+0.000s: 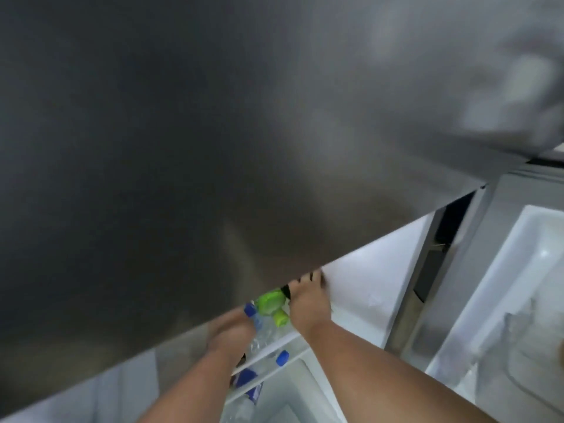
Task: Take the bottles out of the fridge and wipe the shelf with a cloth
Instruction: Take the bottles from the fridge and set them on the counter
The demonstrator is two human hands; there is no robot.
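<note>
Under grey fridge door (pixel 213 132), left hand (pixel 232 334) closes around clear bottle with blue cap (pixel 249 309). Just right of it, green-capped bottle (pixel 270 302); right hand (pixel 309 303) beside it, fingers spread (grip unclear). Below hands, blue-capped bottle (pixel 282 358) on white shelf (pixel 360 288).

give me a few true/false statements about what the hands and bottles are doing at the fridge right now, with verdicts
1. Both hands reach into the fridge. True: the left hand and right hand are both inside.
2. The left hand is at a blue-capped bottle. True.
3. The green bottle lies between the two hands. True.
4. The right hand holds a cloth. False: no cloth shows; it reaches in beside the green bottle.
5. The lower fridge door is closed. False: it stands open on the right.
6. All caps in view are green. False: another blue cap shows lower down.
</note>
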